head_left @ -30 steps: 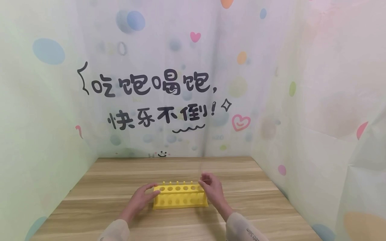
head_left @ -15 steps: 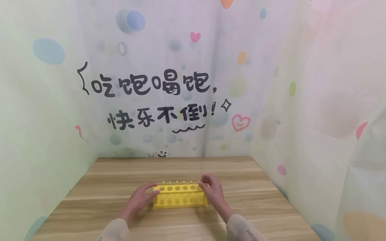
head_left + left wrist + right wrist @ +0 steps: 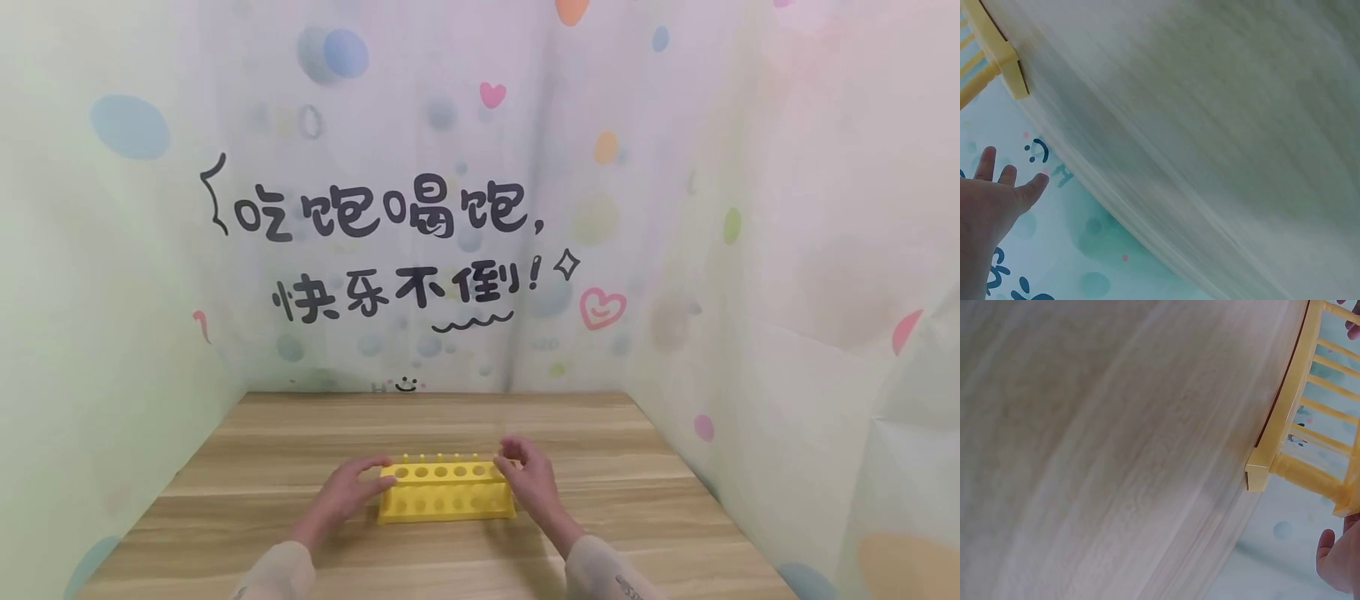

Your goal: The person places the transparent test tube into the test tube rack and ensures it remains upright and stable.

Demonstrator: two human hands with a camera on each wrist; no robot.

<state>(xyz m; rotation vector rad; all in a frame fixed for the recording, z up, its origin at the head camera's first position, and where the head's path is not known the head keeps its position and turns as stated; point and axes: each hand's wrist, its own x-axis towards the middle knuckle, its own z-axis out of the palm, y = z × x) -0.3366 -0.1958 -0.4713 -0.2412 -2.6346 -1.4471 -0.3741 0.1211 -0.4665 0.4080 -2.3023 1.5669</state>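
Note:
A yellow test tube rack (image 3: 447,493) with a row of holes and pegs stands upright on the wooden table. My left hand (image 3: 347,492) grips its left top end, thumb in front and a finger behind. In the left wrist view the left hand (image 3: 997,203) shows several fingers extended, near the rack (image 3: 1005,59). At the rack's right top end, my right hand (image 3: 531,473) has its thumb and curled fingers around what looks like a clear, thin test tube (image 3: 504,428), very faint. The right wrist view shows part of the right hand (image 3: 1340,559) beside the rack (image 3: 1291,387).
Wood-grain table (image 3: 315,429) surrounds the rack. A pale backdrop (image 3: 420,100) with printed writing and coloured spots rises behind the table, and similar sheets line the left side (image 3: 90,333) and right side (image 3: 787,375).
The faint clear tube above my right fingers shows lower than before, and the right hand sits slightly lower. My left hand keeps its grip on the rack. The head view has shifted slightly.

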